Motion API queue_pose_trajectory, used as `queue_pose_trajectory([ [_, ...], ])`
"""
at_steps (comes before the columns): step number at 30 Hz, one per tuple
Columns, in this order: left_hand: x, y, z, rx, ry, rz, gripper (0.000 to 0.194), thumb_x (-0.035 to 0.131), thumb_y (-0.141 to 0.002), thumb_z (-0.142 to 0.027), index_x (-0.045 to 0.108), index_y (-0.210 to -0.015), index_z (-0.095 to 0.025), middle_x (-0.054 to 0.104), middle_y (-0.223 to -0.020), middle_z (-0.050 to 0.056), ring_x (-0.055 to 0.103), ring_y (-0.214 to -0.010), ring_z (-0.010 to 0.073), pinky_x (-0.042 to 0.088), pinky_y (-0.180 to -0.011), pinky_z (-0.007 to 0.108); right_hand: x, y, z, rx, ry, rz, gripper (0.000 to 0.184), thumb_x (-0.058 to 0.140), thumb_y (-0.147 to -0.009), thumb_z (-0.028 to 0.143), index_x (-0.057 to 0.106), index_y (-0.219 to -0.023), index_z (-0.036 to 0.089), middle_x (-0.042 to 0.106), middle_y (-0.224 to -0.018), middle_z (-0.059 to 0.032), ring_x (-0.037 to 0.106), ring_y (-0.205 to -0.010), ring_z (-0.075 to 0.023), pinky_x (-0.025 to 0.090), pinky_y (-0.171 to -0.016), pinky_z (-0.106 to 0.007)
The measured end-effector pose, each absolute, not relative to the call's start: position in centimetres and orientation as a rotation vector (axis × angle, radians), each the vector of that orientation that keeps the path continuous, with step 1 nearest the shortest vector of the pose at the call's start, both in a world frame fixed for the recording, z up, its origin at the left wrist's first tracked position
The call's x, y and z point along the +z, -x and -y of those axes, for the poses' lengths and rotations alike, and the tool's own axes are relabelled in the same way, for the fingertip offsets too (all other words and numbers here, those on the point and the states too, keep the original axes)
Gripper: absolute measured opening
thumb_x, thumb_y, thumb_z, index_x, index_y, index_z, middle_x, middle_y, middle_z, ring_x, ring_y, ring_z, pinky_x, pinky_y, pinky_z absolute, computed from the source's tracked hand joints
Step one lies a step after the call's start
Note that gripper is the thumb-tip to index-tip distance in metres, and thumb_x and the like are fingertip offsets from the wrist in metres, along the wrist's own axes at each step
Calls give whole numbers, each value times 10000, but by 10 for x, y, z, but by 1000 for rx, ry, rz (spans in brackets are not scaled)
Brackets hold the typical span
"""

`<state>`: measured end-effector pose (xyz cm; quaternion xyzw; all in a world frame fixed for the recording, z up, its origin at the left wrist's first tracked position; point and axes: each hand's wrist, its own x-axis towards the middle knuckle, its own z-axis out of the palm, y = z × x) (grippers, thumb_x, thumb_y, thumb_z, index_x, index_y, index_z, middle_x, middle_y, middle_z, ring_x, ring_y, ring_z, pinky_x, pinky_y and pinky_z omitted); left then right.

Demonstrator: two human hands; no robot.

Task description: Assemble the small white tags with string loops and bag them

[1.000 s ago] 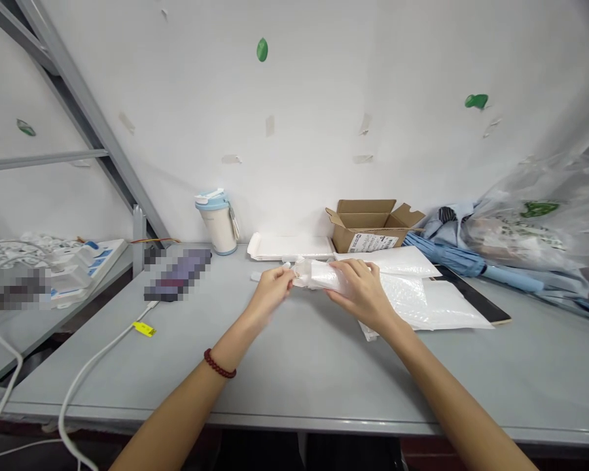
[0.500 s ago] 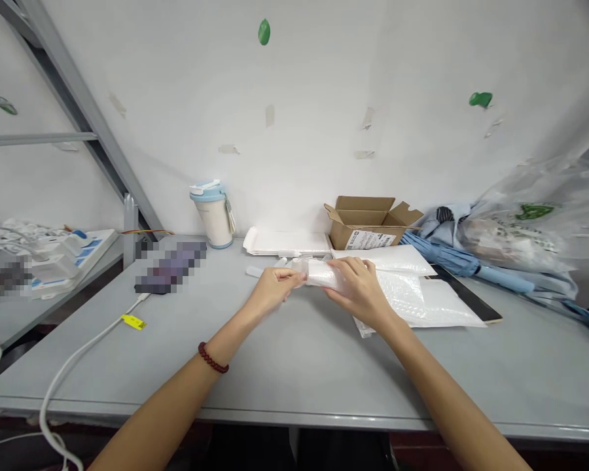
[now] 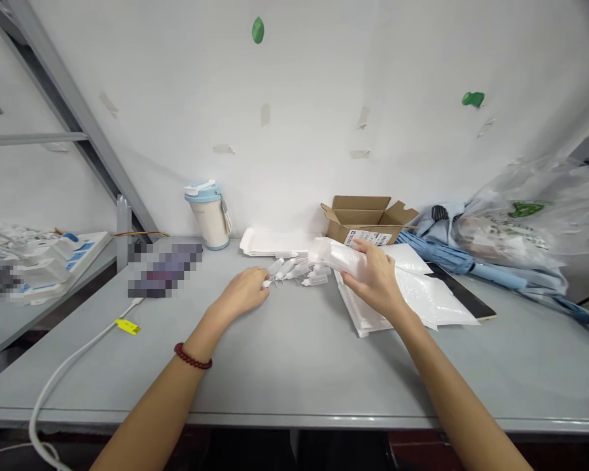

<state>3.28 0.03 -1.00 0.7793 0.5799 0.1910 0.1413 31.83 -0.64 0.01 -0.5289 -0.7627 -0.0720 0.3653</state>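
My right hand [image 3: 377, 278] is closed round a white, translucent bubble-wrap bag [image 3: 344, 257], held tilted above the table with its end towards the left. Under and left of that bag lies a loose heap of small clear plastic tubes with white tips [image 3: 294, 268], some with thin wire-like loops. My left hand [image 3: 244, 290] rests low at the heap's left edge. Its fingers are curled together by a white tip; what they hold, if anything, is hidden. White bubble mailers [image 3: 434, 304] lie stacked beneath my right hand.
Behind the heap is a flat white packet [image 3: 262, 242]. An open cardboard box [image 3: 358, 219], a folded blue umbrella [image 3: 436, 252] and a plastic bag [image 3: 525, 222] stand at back right. On the left are a tumbler [image 3: 209, 216], a blurred-out device [image 3: 164, 271] and a white cable [image 3: 73, 360].
My left hand has let go of the bubble-wrap bag and moved left and down to the tubes. My right hand has shifted right with the bag, leaving the heap in plain view.
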Motion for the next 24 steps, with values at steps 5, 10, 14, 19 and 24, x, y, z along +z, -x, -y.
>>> queue_pose_trajectory([
  [5,3,-36,2,752,-2088,-1606,121,555,-688,-235,668,-668,-199,632,-665,32,532,-635,197,346,-590,271,-2,-315,8,-248,1478,2155,562,499,-722,207,399,-1275,202,548,-1136,-129,490,-1055,-305,334,-864,-439],
  [10,20,-50,8,1130,-1733,-1471,246,600,-745,-402,733,-737,-195,681,-747,22,518,-648,156,372,-609,251,1,-312,12,-225,1466,2180,553,487,-716,180,416,-1264,204,549,-1132,-130,483,-1066,-296,332,-868,-429],
  [14,24,-59,13,1250,-1455,-1369,320,664,-709,-462,749,-784,-164,681,-799,43,449,-572,109,376,-579,250,4,-310,14,-176,1406,2171,542,494,-724,183,417,-1260,214,546,-1152,-121,484,-1079,-288,331,-875,-424],
  [19,22,-60,14,1453,-1207,-1197,336,705,-686,-459,747,-845,-167,633,-763,30,462,-595,100,427,-640,260,3,-303,17,-149,1337,2196,559,501,-718,169,418,-1269,222,553,-1144,-116,497,-1054,-283,336,-881,-419],
  [24,20,-59,13,1508,-1205,-1227,270,693,-704,-416,733,-808,-169,645,-794,37,527,-736,139,428,-680,256,3,-298,20,-130,1292,2216,558,510,-718,174,425,-1267,219,549,-1162,-114,493,-1068,-282,341,-900,-421],
])
